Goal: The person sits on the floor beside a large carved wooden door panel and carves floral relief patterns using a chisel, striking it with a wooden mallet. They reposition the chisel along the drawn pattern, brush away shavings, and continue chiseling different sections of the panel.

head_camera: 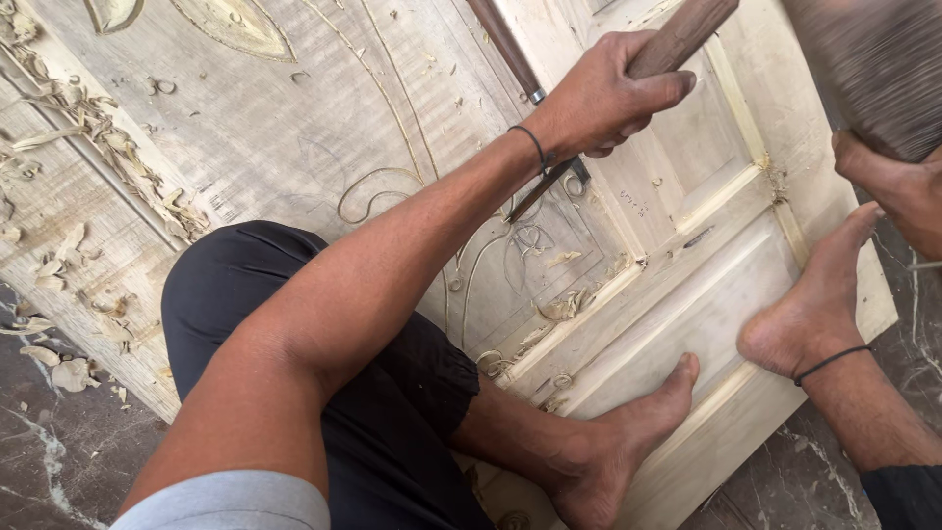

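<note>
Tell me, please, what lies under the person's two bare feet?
Both feet rest on the pale carved wooden door panel, one on a recessed panel, the other on the frame beside it. The wood under the soles is covered. Shavings lie nearby.

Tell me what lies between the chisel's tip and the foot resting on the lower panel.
In the head view, between the chisel tip and the foot lie carved curl lines, loose wood shavings and a raised strip of moulding on the wooden door.
</note>
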